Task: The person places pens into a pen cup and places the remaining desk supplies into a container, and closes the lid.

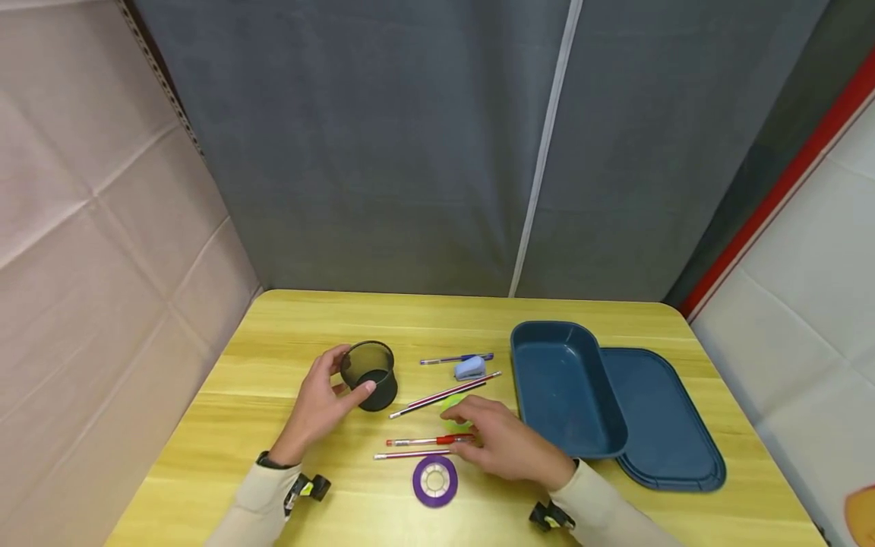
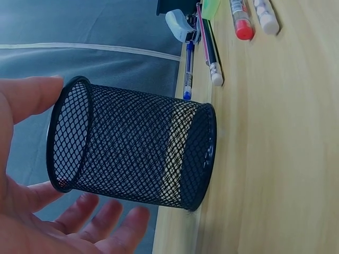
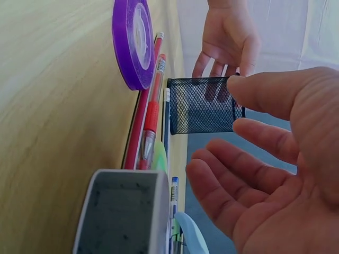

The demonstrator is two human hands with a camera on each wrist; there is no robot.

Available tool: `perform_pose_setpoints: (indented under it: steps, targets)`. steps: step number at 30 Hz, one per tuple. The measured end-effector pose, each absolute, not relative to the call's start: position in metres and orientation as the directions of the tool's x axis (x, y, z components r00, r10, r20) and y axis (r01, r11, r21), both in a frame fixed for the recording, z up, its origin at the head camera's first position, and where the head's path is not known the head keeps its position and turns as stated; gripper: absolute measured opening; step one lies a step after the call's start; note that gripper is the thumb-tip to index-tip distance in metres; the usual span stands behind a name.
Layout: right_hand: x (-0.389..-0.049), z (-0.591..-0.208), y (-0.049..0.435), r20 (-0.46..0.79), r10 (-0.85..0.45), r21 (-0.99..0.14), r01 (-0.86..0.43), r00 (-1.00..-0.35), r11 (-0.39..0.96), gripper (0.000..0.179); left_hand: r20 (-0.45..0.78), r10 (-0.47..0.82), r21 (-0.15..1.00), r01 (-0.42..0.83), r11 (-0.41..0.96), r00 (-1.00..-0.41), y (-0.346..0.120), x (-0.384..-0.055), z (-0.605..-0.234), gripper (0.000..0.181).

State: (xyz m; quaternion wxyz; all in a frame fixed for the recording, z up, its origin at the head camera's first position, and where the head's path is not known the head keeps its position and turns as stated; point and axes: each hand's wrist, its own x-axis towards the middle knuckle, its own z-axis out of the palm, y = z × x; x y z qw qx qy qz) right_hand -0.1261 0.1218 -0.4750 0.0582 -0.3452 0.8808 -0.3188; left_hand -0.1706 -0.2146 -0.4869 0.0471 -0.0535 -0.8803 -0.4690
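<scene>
My left hand (image 1: 317,403) grips the rim of a black mesh pen cup (image 2: 132,145) between thumb and fingers. The cup stands upright on the table and looks bare inside. Over the stationery hovers my right hand (image 1: 509,444), its fingers loosely bent and nothing between them in the right wrist view. Beneath it lie a red pen (image 1: 437,440) and a striped pencil (image 1: 410,454). A bright green item (image 1: 451,404) is partly hidden by that hand. Farther back are two pencils (image 1: 444,393), a light blue stapler (image 1: 469,368) and a blue pen (image 1: 456,358).
A purple tape roll (image 1: 435,481) lies near the front. On the right, a dark blue bin (image 1: 567,387) stands beside its flat lid (image 1: 673,425). A white-edged box with a grey face (image 3: 122,211) shows low in the right wrist view.
</scene>
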Motion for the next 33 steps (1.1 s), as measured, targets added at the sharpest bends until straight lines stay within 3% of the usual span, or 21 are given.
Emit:
perform_pose_setpoints:
  steps: [33]
  targets:
    - [-0.134, -0.501, 0.11, 0.104, -0.69, -0.602, -0.598, -0.716, 0.529, 0.027, 0.14, 0.043, 0.847, 0.142, 0.512, -0.989, -0.212, -0.166, -0.488, 0.08]
